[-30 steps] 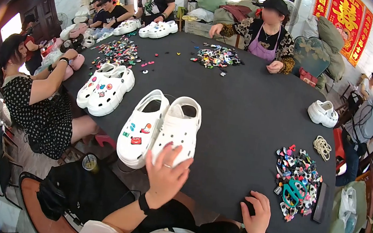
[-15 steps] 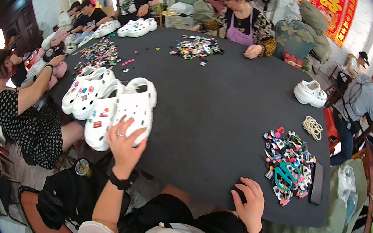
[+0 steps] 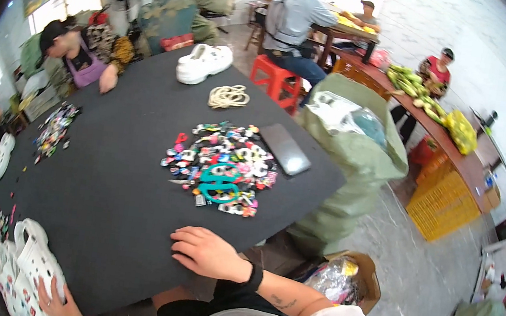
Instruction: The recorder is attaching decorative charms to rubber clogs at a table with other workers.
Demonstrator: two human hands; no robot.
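My left hand (image 3: 59, 306) lies against a white foam clog (image 3: 38, 257) at the lower left, its visible fingers spread over the upper. Beside that clog are more white clogs (image 3: 6, 282) dotted with coloured charms, partly cut off by the picture's rim. My right hand (image 3: 205, 252) rests on the near edge of the dark table (image 3: 126, 199), fingers extended and holding nothing. Beyond it spreads a pile of small colourful shoe charms (image 3: 253, 155). Teal-handled scissors (image 3: 219, 194) lie on that pile, and a dark phone (image 3: 285, 149) lies along its right side.
A coil of cream cord (image 3: 229, 96) and a pair of white clogs (image 3: 205, 63) sit at the table's far end. Another charm pile (image 3: 57, 132) lies near a person in a purple apron (image 3: 88, 72). A large green sack (image 3: 354, 165) stands right of the table.
The view has swung to the right, so the table and clogs appear farther left. My left hand still touches the clog; my right hand stays at the table edge.
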